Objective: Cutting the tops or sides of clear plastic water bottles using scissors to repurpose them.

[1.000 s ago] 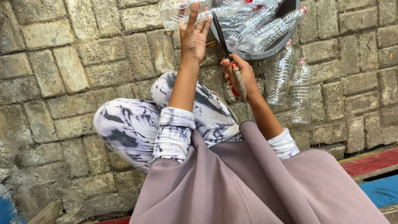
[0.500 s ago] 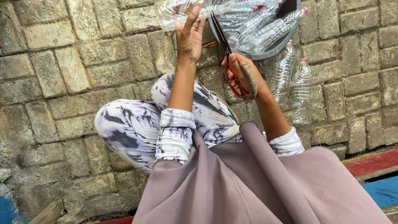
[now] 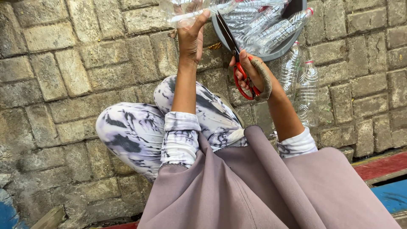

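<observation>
Stone paving point(image 3: 76, 72) of rough grey blocks fills the ground on all sides, seen from above. A mauve garment point(image 3: 263, 191) occupies the lower foreground, and a bent knee in marbled white-and-black fabric point(image 3: 135, 131) is shown to its left, above the paving. A painted ledge point(image 3: 381, 169), red over blue, is seen at the lower right edge. A grey basin point(image 3: 271, 48) is set on the paving at the top, partly cut off by the frame, and is filled with clear bottles point(image 3: 271, 27) with red caps. Two further upright bottles point(image 3: 301, 80) are stood just beside the basin on its right, touching each other.

The left hand point(image 3: 190, 40) is raised at the top centre, its fingers closed around a clear plastic piece point(image 3: 186, 10), which is held above the paving just left of the basin; whether this piece is a whole bottle cannot be told, as it is cropped by the upper edge. The right hand point(image 3: 254, 74) is clenched through the red handles of the scissors point(image 3: 233, 51), a grey band being visible at the thumb. The dark blades are pointed up and to the left, towards the plastic piece, in front of the basin rim; how far they are parted cannot be told.
</observation>
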